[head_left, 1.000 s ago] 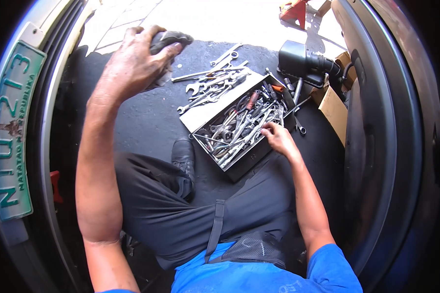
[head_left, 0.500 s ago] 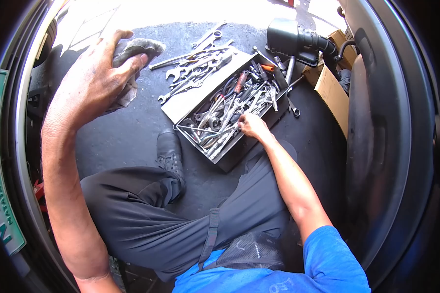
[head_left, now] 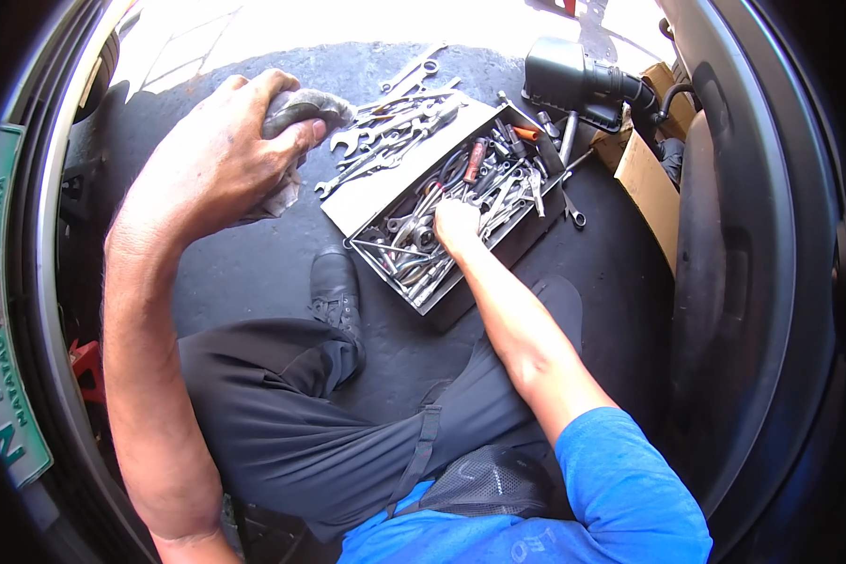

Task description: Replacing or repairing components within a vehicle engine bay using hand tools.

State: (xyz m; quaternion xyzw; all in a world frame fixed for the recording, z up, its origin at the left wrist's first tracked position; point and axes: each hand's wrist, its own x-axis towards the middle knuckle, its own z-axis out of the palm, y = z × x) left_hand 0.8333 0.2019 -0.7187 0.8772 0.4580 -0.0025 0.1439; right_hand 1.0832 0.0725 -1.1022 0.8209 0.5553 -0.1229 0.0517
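Note:
My left hand (head_left: 218, 160), raised at the upper left, is closed around a crumpled grey rag (head_left: 305, 109), with the thumb pressed on its near side. Lower folds of the cloth hang below the palm. My right hand (head_left: 457, 226) reaches into a metal toolbox (head_left: 355, 205) crammed with wrenches, sockets and other hand tools. Its fingers point down among the tools and are hidden, so any grip is out of sight. Near that hand, toward the far end of the box, lies a red-handled tool (head_left: 477, 160). An orange piece (head_left: 524, 133) sits at the far end.
Several loose wrenches (head_left: 385, 141) lie just beyond the box. One ring-ended wrench (head_left: 574, 212) rests on the dark floor to its right. A black plastic housing with a hose (head_left: 559, 80) and an open cardboard box (head_left: 647, 202) stand at right. My boot (head_left: 336, 291) is left of the toolbox.
My right hand has moved left and farther over the tools from the box's near edge. My left hand, still holding the rag, has shifted right and slightly down in view.

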